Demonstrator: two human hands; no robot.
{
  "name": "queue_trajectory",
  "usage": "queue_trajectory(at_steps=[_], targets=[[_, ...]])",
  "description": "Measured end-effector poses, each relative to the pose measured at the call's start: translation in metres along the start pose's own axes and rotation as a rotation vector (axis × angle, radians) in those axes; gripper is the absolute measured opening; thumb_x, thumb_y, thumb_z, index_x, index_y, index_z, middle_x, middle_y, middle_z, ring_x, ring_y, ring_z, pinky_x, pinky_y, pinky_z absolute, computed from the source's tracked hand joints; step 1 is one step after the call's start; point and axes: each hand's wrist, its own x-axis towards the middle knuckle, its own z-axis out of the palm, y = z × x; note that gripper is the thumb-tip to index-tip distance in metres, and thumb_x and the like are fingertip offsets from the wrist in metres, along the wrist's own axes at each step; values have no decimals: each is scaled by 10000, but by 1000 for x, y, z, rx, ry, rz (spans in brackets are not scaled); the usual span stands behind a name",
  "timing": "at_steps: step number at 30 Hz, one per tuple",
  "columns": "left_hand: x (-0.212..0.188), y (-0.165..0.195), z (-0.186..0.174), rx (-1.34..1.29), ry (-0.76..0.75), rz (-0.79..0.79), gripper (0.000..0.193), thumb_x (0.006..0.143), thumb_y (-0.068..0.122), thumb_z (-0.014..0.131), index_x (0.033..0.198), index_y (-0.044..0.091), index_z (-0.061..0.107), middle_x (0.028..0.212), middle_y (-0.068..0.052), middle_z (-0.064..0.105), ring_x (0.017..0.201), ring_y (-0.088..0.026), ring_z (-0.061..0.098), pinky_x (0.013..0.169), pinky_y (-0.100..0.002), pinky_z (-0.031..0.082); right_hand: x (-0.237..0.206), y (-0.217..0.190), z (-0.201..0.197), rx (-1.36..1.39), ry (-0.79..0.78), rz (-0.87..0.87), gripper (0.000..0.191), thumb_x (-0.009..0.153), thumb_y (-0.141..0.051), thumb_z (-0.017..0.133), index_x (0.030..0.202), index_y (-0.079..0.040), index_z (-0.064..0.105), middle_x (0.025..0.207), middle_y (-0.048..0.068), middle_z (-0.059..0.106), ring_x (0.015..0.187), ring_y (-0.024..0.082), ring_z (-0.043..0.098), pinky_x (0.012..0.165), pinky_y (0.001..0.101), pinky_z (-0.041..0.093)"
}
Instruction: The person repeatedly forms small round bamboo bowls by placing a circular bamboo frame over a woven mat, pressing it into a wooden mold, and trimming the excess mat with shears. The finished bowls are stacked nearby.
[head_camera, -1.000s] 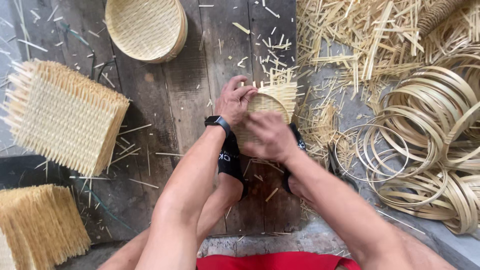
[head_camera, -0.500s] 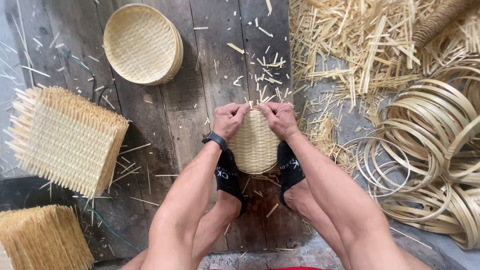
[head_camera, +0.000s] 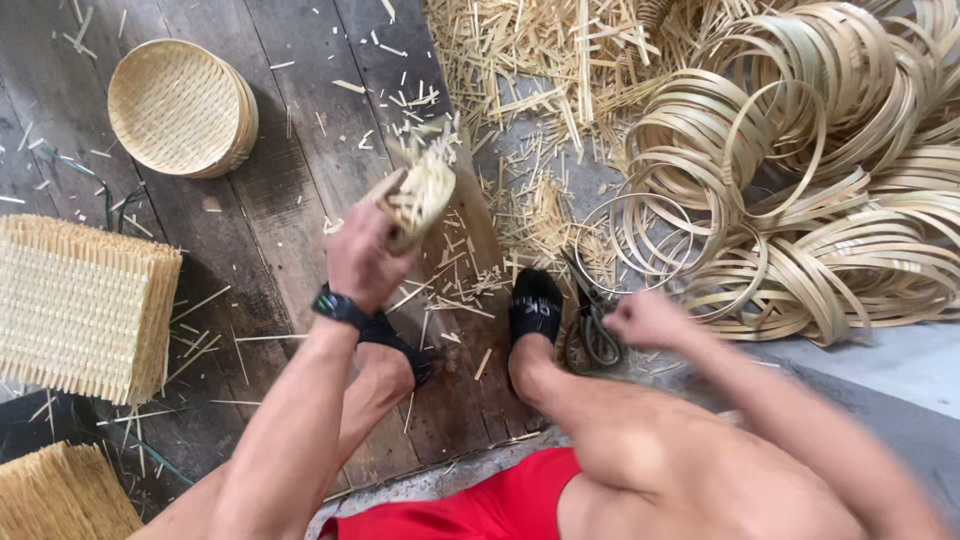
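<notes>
My left hand (head_camera: 362, 256) grips a small, half-woven bamboo basket (head_camera: 418, 196) and holds it tilted above the dark wooden planks, loose strip ends sticking out at its top. A black watch (head_camera: 336, 306) sits on that wrist. My right hand (head_camera: 646, 318) is low at the right, blurred, its fingers curled, right beside dark shears (head_camera: 592, 330) lying on the floor. Whether it touches them is unclear. My feet in black sandals (head_camera: 536, 306) rest between the two hands.
A stack of round woven trays (head_camera: 180, 105) lies at the upper left. Square woven mats (head_camera: 80, 305) are piled at the left, with more mats (head_camera: 60, 495) below. A heap of bamboo hoops (head_camera: 820, 180) fills the right, and cut strips (head_camera: 540, 60) litter the top.
Both hands were shaping the basket between my feet. Now my right hand has let go and dropped right toward the shears, while my left hand has lifted the basket up and tilted it.
</notes>
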Motion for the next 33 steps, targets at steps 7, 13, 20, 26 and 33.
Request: queue_trajectory(at_steps=[7,13,20,26,33], targets=[[-81,25,6,227,-364,64,368,735,181,812,1056,129,639,1027,-71,613,1001,-293,639,859,-416,548,36,42,148,232,459,220,823,681,-198,888,1342,71,478,1323,306,536,1241,438,533,1052,479,454],[-81,31,0,-40,-366,-92,572,785,374,817,1254,95,642,909,-70,700,872,-269,669,776,-408,554,40,61,142,601,454,292,529,764,-237,829,1202,1,651,1063,181,720,1002,320,704,933,436,551],[-71,25,6,-112,-373,-496,610,831,499,773,1343,201,623,860,-45,719,845,-185,709,836,-362,591,32,43,132,449,985,263,387,926,-173,775,1224,20,621,1098,198,683,993,318,662,885,460,510],[-46,29,36,-11,-223,-626,1054,639,508,913,1472,106,408,1433,-257,346,1372,-466,316,1099,-601,304,24,14,175,299,572,226,605,677,-206,872,1164,-19,566,1077,225,669,1005,409,644,839,504,517],[-37,42,64,153,-46,-634,1146,616,535,927,1549,160,376,1476,-256,346,1335,-478,357,1105,-578,325,-4,74,145,492,21,142,240,712,-171,739,913,-40,742,816,143,773,772,288,736,750,427,577]])
